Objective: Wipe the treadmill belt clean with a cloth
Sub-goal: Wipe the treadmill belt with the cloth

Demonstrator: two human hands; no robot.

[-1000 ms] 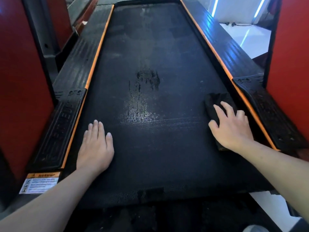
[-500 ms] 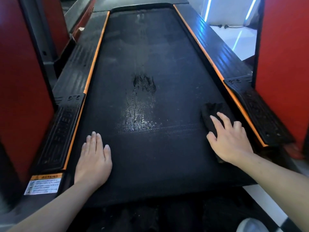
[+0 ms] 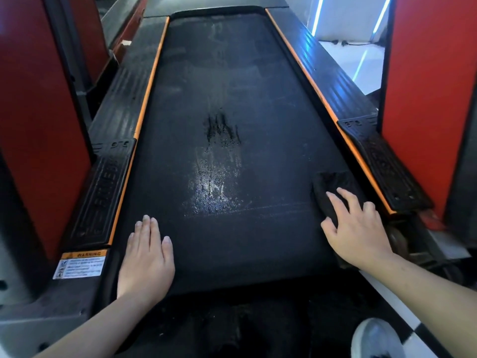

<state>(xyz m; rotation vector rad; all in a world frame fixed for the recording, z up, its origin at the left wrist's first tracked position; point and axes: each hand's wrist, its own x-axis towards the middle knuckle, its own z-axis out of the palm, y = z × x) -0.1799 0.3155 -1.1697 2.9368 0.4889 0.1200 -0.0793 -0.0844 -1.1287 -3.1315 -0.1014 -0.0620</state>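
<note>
The black treadmill belt [image 3: 232, 86] runs away from me between orange-edged side rails. A wet, shiny patch [image 3: 215, 182] with a dark smear above it lies mid-belt. A black cloth [image 3: 333, 184] lies on the belt's near right side. My right hand [image 3: 356, 228] presses flat on the cloth with straight, spread fingers; part of the cloth is hidden under the palm. My left hand [image 3: 145, 259] rests flat on the belt's near left side, fingers together and straight, holding nothing.
Ribbed black foot rails flank the belt, left [image 3: 103, 192] and right [image 3: 384, 164]. Red upright panels stand at both sides, left [image 3: 33, 112] and right [image 3: 423, 94]. A warning label [image 3: 80, 264] sits at the near left corner. A white shoe [image 3: 374, 339] shows bottom right.
The view has pulled back, so the belt's near end and a white shoe have come into sight. Both hands keep their places on the belt and cloth.
</note>
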